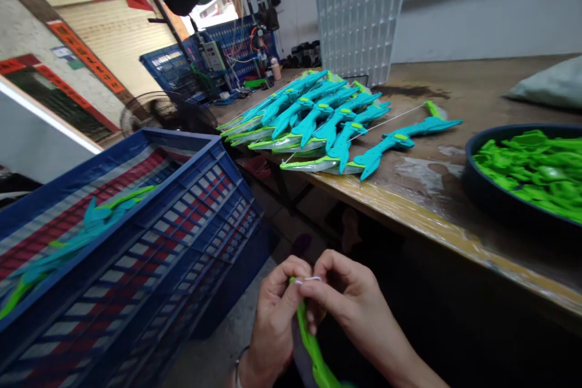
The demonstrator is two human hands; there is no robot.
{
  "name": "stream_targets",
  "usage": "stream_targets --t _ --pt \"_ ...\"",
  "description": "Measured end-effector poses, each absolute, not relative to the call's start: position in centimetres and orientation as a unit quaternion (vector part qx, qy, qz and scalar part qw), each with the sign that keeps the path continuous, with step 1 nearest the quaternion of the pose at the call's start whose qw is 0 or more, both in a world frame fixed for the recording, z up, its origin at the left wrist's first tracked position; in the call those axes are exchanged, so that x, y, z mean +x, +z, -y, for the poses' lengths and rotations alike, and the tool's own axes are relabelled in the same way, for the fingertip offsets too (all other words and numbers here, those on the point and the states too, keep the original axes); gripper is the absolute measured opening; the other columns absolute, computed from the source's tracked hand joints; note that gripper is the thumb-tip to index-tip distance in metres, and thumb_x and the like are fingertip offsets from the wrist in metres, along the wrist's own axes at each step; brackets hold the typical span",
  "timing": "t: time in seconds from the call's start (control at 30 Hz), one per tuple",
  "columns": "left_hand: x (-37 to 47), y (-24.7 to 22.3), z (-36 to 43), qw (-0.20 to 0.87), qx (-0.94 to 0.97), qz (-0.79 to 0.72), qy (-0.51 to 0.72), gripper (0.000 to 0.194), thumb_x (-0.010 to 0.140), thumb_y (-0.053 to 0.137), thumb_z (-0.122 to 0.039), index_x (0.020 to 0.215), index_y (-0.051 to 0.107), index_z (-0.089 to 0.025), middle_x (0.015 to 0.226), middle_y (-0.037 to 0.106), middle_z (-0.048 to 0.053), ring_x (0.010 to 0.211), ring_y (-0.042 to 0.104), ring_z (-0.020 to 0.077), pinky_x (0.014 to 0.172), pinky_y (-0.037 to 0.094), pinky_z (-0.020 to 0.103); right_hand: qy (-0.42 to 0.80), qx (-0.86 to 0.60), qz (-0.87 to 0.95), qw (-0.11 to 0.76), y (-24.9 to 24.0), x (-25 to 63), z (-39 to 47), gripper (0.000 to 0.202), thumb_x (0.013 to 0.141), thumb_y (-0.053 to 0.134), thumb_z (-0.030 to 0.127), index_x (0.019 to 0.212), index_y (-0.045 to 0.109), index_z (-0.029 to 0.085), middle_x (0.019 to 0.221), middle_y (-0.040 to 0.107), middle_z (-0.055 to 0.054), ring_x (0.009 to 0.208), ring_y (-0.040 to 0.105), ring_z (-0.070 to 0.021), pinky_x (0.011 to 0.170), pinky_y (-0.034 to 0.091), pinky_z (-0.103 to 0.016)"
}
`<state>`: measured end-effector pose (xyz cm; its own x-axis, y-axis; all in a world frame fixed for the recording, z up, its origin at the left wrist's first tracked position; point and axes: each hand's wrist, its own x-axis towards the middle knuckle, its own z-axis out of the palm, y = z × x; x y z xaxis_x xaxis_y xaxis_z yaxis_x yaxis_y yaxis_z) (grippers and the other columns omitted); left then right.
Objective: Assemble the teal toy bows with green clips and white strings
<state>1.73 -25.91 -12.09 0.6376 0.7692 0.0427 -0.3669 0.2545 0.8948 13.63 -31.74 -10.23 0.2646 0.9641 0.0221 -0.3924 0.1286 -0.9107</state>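
Observation:
Low in front of me, my left hand [275,312] is closed around the tip of a green toy bow [313,348], its lower part running out of the picture. My right hand [348,291] meets it at that tip, thumb and fingers pinching a short white string [310,279] that lies across the bow's end. Fingers hide how the string sits on the tip. On the table, a stack of turquoise and green toy crossbows [318,112] stands near the edge, with one crossbow [400,139] lying apart at its right, a string stretched to its green tip.
A dark round tub [473,176] of green plastic pieces [531,170] sits on the wooden table [436,194] at right. To the left, a blue crate [195,194] holds more turquoise and green toys [91,224]. A fan [163,112] stands behind it.

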Motion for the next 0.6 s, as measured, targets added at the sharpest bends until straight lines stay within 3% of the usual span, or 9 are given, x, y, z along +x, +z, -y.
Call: stream_targets --t 0.1,0.37,0.47,0.6 --pt "1.5 -11.8 26.0 0.763 0.489 -0.218 0.363 0.02 0.096 0.064 -0.031 0.082 0.065 -0.017 0.082 0.053 -0.002 0.048 0.052 0.0042 0.04 0.042 0.014 0.567 -0.364 0.272 0.687 -10.3 13.2 31.8 0.042 0.085 0.083 0.044 0.078 0.049 0.02 0.057 0.06 0.001 0.046 0.061 -0.0171 0.045 0.051 -0.023" --pt "1.1 -11.6 25.4 0.768 0.473 -0.287 0.324 0.031 0.087 0.074 -0.04 0.072 0.062 -0.015 0.065 0.052 -0.003 0.044 0.05 0.0063 0.04 0.044 0.015 0.494 -0.378 0.345 0.703 -11.3 13.1 31.9 0.043 0.088 0.079 0.052 0.079 0.054 0.018 0.063 0.061 0.0 0.052 0.064 -0.0176 0.048 0.053 -0.023" --pt "1.2 -11.9 25.5 0.76 0.469 -0.317 0.32 0.032 0.087 0.075 -0.043 0.076 0.064 -0.016 0.062 0.051 -0.003 0.044 0.048 0.0063 0.039 0.042 0.015 0.363 -0.47 0.442 0.672 -11.2 13.5 32.5 0.031 0.098 0.07 0.04 0.081 0.058 0.017 0.072 0.06 -0.001 0.06 0.063 -0.0151 0.056 0.051 -0.023" --pt "1.3 -12.1 25.5 0.77 0.485 -0.304 0.283 0.032 0.09 0.071 -0.044 0.079 0.063 -0.016 0.054 0.05 -0.004 0.043 0.048 0.0075 0.04 0.041 0.015 0.172 -0.523 0.566 0.614 -10.5 14.0 33.5 0.012 0.104 0.054 0.017 0.093 0.06 0.017 0.095 0.061 -0.006 0.086 0.061 -0.0173 0.076 0.05 -0.028"
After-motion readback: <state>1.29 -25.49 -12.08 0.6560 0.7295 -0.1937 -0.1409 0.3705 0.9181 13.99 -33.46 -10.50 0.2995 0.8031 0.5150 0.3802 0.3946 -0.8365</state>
